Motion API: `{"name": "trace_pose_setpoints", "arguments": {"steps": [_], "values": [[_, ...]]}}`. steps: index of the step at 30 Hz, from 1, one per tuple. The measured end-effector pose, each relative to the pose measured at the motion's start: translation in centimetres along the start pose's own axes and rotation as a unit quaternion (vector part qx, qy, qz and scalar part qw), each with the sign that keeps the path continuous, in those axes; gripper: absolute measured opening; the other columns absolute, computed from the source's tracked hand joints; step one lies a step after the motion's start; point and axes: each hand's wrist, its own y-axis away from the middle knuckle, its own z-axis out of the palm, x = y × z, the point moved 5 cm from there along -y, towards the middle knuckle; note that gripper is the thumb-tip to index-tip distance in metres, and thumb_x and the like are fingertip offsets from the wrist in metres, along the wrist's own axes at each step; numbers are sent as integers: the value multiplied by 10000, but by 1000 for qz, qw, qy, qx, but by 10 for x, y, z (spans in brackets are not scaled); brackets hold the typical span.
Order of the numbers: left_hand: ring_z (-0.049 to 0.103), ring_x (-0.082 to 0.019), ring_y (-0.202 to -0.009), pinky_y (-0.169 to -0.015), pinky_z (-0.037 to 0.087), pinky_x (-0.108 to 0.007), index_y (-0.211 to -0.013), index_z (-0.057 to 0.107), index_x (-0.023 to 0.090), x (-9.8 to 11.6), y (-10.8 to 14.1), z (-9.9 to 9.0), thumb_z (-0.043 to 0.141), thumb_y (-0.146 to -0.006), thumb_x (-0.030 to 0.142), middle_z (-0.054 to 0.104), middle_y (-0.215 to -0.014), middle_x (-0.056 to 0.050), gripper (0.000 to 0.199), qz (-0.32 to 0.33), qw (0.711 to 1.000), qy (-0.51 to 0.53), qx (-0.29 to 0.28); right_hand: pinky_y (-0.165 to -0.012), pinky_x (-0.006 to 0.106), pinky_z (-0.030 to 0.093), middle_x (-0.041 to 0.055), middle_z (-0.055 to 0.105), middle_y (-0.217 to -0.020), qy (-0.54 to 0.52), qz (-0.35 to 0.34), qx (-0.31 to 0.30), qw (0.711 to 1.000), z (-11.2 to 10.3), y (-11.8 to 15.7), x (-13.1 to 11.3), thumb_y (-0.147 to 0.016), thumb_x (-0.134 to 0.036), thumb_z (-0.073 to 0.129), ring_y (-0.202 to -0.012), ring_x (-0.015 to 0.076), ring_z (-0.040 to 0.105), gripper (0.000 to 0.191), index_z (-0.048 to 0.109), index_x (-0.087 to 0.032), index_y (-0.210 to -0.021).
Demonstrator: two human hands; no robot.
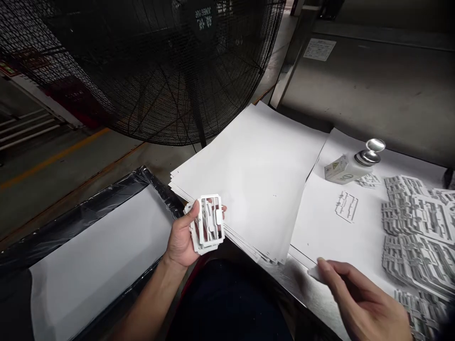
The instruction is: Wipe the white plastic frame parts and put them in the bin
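My left hand [185, 237] grips a small stack of thin white slotted frames [211, 220], thumb on the near side and fingertips showing at the far edge. Over the table's near edge, my right hand [366, 293] pinches a small pale scrap [316, 273] between thumb and finger; its material is unclear. Beyond that hand, one slotted frame [346, 206] lies alone on white paper. Stacked rows of similar white frames [415, 255] fill the table's right side. Behind the lone frame stands a white bottle [343, 169] with a shiny metal top.
Large white paper sheets [263, 151] lie layered across the table. A big black fan [159, 71] stands behind it. To the left is a container lined with black plastic [117, 192], with a white sheet [103, 255] inside. A metal panel [369, 85] rises at the back right.
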Motion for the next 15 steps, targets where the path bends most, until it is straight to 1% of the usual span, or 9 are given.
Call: {"name": "trace_pose_setpoints", "arguments": {"steps": [2,5,9,15], "values": [[661,-222,-806,-653,545,-311,-999,648,99,6,0,-6,538,-824,321,693,-921,-156,304,17,1000,5,10,-530,238,386,0,607,-695,-12,-27,-20,999,7,3,-16,-793,-567,540,-595,172,548,366,616,-209,-774],[662,-234,-805,-648,549,-326,-976,655,109,6,-5,-2,549,-814,317,694,-918,-158,284,18,1000,1,1,-474,228,360,-13,544,-574,-25,-59,-21,998,11,8,-26,-821,-524,526,-462,136,449,348,610,-200,-725],[660,-250,-824,-673,552,-343,-971,664,104,4,-7,5,580,-787,309,697,-921,-157,288,13,1000,-16,-16,-480,219,372,-6,543,-595,-42,-77,-26,996,11,13,-23,-837,-487,534,-486,137,457,333,606,-190,-705],[662,-257,-805,-656,558,-358,-976,669,102,3,-2,16,581,-782,305,699,-928,-154,295,14,999,-35,-35,-516,223,379,-11,522,-577,-61,-63,-30,996,9,16,-17,-863,-469,509,-501,140,446,328,591,-191,-710]]}}
